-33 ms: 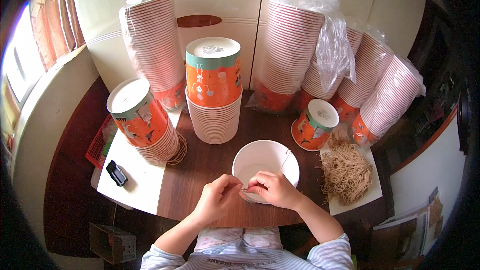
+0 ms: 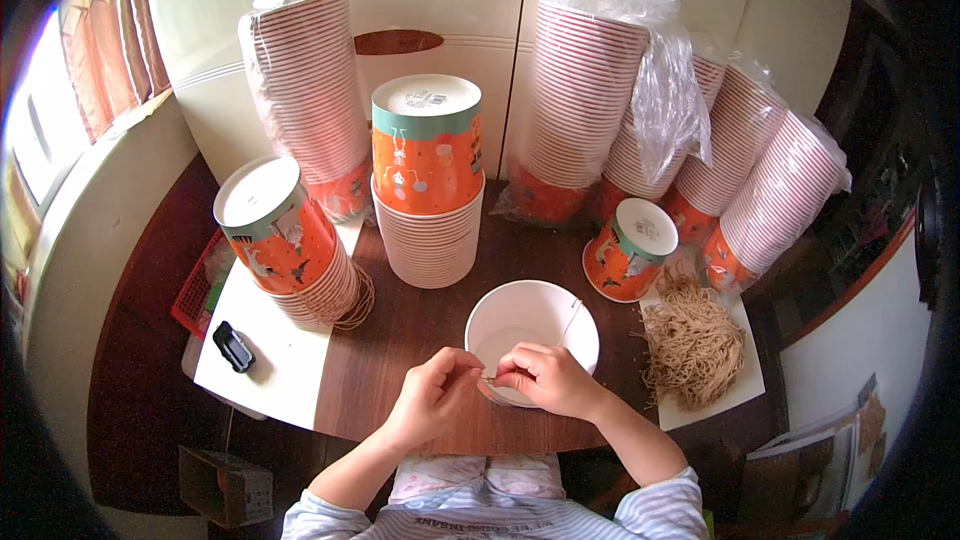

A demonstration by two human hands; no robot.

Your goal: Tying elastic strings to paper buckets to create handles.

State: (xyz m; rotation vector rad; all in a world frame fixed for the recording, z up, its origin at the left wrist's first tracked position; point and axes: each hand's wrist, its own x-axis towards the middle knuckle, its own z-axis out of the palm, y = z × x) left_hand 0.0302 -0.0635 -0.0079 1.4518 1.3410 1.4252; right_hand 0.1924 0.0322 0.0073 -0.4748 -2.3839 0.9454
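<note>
A round paper bucket (image 2: 530, 301), white inside, stands upright at the table's near edge. Over its near rim my left hand (image 2: 440, 390) and my right hand (image 2: 545, 377) meet, both closed in a pinch. Between the fingertips a short bit of thin cord (image 2: 488, 378) shows; the fingers cover most of it. Another stretch of cord (image 2: 573, 316) hangs at the bucket's right rim. To the right of my hands lies a heap of tan cords (image 2: 695, 345) on white board.
Upside-down orange buckets stand in a middle stack (image 2: 428, 170), a left stack (image 2: 275, 230) with cord loops, and singly (image 2: 630, 250) at right. Plastic-wrapped stacks (image 2: 585, 90) line the back. A small black case (image 2: 233, 347) lies on a white board (image 2: 265, 385) at left.
</note>
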